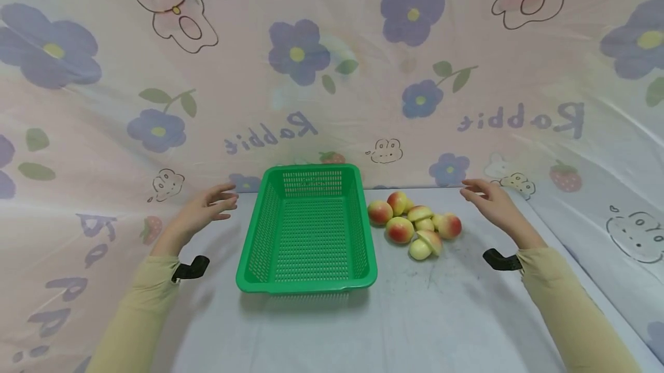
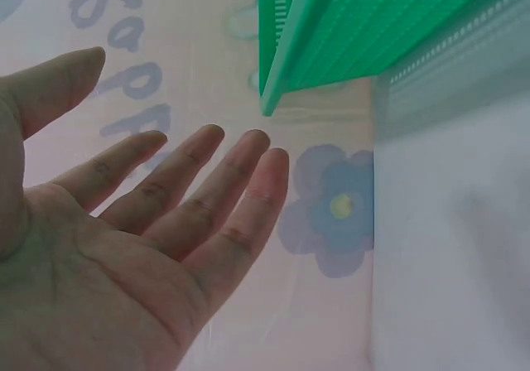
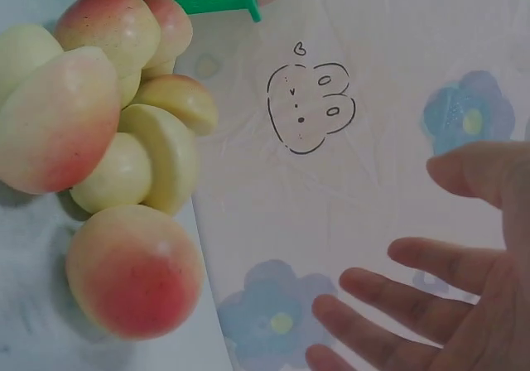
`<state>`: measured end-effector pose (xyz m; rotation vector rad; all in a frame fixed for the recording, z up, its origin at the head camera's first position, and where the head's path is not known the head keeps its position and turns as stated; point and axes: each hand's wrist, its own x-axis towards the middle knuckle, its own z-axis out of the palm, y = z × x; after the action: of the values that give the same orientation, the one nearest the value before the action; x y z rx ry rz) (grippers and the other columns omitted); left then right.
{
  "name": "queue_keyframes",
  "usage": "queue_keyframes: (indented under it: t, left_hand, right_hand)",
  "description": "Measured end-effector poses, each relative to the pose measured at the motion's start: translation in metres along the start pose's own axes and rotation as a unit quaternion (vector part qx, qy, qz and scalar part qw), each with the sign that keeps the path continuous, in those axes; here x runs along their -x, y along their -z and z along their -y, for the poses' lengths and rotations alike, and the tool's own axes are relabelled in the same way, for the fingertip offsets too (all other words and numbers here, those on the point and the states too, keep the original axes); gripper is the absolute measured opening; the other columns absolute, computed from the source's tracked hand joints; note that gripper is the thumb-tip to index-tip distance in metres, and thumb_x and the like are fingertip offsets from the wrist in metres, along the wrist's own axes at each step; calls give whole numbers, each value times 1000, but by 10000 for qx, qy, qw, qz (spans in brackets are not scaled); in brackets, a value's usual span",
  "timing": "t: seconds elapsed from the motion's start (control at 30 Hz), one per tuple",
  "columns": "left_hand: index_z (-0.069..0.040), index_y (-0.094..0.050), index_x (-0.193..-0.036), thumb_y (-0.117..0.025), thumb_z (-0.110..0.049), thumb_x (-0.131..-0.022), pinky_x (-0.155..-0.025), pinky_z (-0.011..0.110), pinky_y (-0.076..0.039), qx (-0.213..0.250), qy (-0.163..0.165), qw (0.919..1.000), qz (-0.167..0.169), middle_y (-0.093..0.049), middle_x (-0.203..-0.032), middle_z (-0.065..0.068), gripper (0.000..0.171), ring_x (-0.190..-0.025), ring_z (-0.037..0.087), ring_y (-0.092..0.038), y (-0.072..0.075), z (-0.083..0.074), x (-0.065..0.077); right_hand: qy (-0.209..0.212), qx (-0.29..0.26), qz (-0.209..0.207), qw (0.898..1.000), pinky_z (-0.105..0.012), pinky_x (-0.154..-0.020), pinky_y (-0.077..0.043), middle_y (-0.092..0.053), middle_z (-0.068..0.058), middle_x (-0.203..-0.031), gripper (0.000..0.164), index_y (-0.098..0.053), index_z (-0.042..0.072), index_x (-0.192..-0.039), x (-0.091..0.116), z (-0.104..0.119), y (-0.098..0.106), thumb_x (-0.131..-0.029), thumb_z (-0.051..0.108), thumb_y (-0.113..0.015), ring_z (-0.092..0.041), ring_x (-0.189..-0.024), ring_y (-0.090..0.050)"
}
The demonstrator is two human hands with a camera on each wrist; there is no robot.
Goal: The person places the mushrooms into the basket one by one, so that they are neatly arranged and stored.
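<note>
A green plastic basket (image 1: 306, 287) with slotted walls stands on the table, nothing inside it. Just right of it lie several mushroom-shaped pieces (image 1: 399, 230) in a loose cluster, with red-and-yellow caps and pale stems; in the right wrist view one round red cap (image 3: 135, 273) is nearest the hand. My left hand (image 1: 199, 211) hovers left of the basket, fingers spread and holding nothing; its palm shows in the left wrist view. To the right of the cluster my right hand (image 1: 491, 207) is raised, its fingers loosely extended and touching nothing.
A white cover lies over the table (image 1: 415, 327). Behind it hangs a pale cloth (image 1: 342, 113) printed with flowers, rabbits and lettering, which also runs down both sides. Each wrist carries a black mount, one of them below the left hand (image 2: 99, 288).
</note>
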<state>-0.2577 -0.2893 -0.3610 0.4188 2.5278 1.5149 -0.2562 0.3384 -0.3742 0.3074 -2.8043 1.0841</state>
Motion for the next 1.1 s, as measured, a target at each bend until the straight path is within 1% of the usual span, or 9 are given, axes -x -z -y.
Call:
queue_keyframes:
  t: [0.07, 0.2, 0.27, 0.33, 0.47, 0.57, 0.7, 0.87, 1.1]
  left_hand:
    - [-4, -22, -151, -51, -30, -101, -96, 44, -45, 139, 76, 9998, 83, -38, -141, 26, 63, -124, 42, -44, -2, 1, 3]
    - [-2, -22, -150, -52, -28, -101, -96, 45, -46, 384, 148, 9990, 198, -38, -141, 27, 63, -124, 43, -44, -6, 4, 12]
    - [-2, -22, -150, -52, -28, -101, -96, 45, -46, 468, 148, 9985, 223, -38, -141, 27, 64, -124, 43, -44, -8, 5, 16]
    - [-2, -22, -150, -53, -29, -100, -95, 45, -46, 557, 161, 9981, 198, -37, -142, 27, 64, -124, 43, -44, -10, 7, 20]
    - [-2, -23, -150, -52, -28, -101, -94, 45, -47, 782, 209, 9965, 200, -35, -143, 29, 63, -125, 44, -43, -14, 14, 26]
    - [-1, -22, -150, -50, -26, -102, -95, 45, -47, 970, 253, 9946, 264, -33, -143, 30, 61, -125, 45, -42, -19, 20, 30]
    - [-1, -21, -150, -49, -27, -102, -95, 47, -46, 1103, 342, 9927, 360, -31, -145, 30, 62, -126, 46, -41, -23, 27, 32]
    - [-1, -19, -151, -49, -28, -102, -95, 49, -45, 1281, 443, 9898, 428, -29, -146, 31, 63, -127, 47, -39, -29, 29, 31]
    - [-1, -19, -151, -52, -27, -101, -92, 46, -48, 1634, 632, 9835, 447, -30, -146, 31, 65, -125, 44, -44, -37, 37, 26]
  right_hand:
    - [-56, -45, 85, 9999, -54, -89, -45, -50, -30, -127, 55, -40, -6, -139, 4, -2, 1, -103, 35, -44, -46, -111, -51]
    - [-142, -182, 208, 9995, -37, -84, -50, -51, -30, -126, 54, -38, -6, -140, 12, -8, 1, -103, 32, -43, -44, -111, -53]
    - [-190, -213, 204, 9994, -31, -82, -51, -51, -31, -125, 54, -37, -8, -140, 16, -11, 1, -104, 31, -43, -44, -110, -53]
    - [-242, -279, 233, 9990, -33, -83, -52, -50, -32, -126, 55, -36, -9, -141, 19, -15, 1, -104, 31, -42, -44, -112, -53]
    - [-419, -403, 303, 9978, -47, -89, -49, -48, -32, -129, 57, -34, -7, -143, 24, -22, -2, -104, 34, -41, -43, -114, -51]
    - [-555, -519, 382, 9964, -51, -91, -47, -46, -32, -132, 58, -32, -7, -144, 28, -27, -5, -104, 35, -41, -43, -116, -49]
    - [-748, -645, 492, 9939, -52, -93, -46, -43, -32, -135, 62, -31, -7, -144, 32, -32, -10, -103, 39, -40, -45, -118, -47]
    - [-918, -792, 574, 9910, -51, -92, -47, -41, -34, -135, 65, -30, -9, -143, 34, -36, -16, -103, 40, -41, -46, -118, -47]
    - [-1140, -1013, 725, 9856, -46, -89, -50, -39, -34, -137, 66, -29, -10, -143, 36, -44, -30, -102, 41, -42, -46, -119, -47]
